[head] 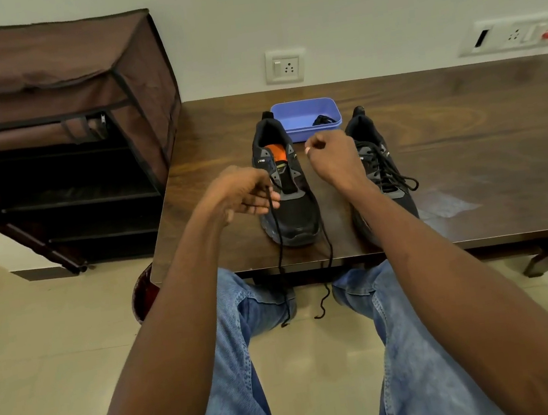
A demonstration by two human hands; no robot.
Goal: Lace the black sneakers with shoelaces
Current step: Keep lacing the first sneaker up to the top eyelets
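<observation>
Two black sneakers stand on the wooden table (pixel 465 149). The left sneaker (pixel 285 185) has no lacing, and its orange insole shows. The right sneaker (pixel 381 166) is laced, partly behind my right forearm. My left hand (pixel 243 193) pinches one strand of a black shoelace (pixel 280 258) beside the left sneaker. That strand hangs over the table's front edge to my knees. My right hand (pixel 332 158) is curled between the two sneakers. The second strand climbs along the left sneaker's right side towards it. Its grip point is hidden.
A blue plastic tub (pixel 302 114) with a dark lace bundle inside sits behind the sneakers. A brown fabric shoe rack (pixel 59 130) stands to the left of the table. Wall sockets (pixel 284 66) are behind. My jeans-clad legs (pixel 237 367) are under the table edge.
</observation>
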